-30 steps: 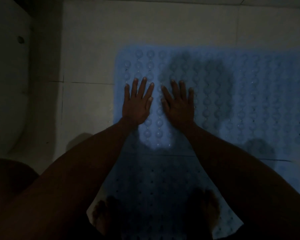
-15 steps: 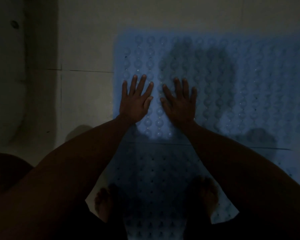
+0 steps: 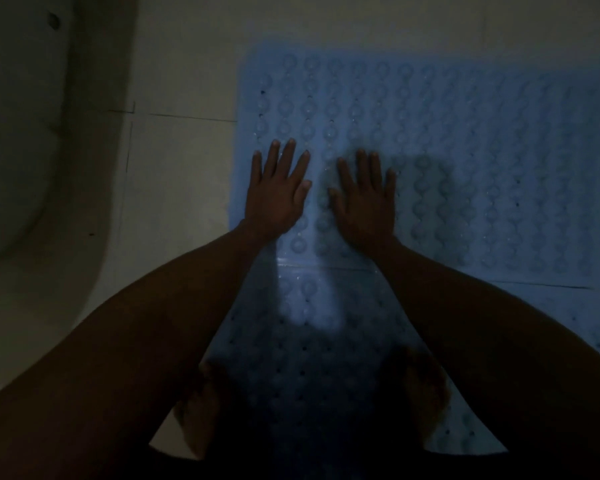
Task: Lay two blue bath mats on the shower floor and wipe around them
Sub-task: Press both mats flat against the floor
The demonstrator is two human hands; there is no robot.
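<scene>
Counted two blue bath mats, two hands, two bare feet. Far mat (image 3: 465,150) lay flat on tiled shower floor (image 3: 181,174), under both palms and stretching away right of right hand (image 3: 366,206). Near mat (image 3: 309,358) lay behind wrists, toward body, far edge meeting far mat just behind heels of hands. Both mats pale blue, rows of round bumps, small holes. Left hand (image 3: 278,195) spread flat, fingers straight, pressed beside mat's left edge; right hand likewise, just beside it. Feet (image 3: 426,393) stood on near mat.
</scene>
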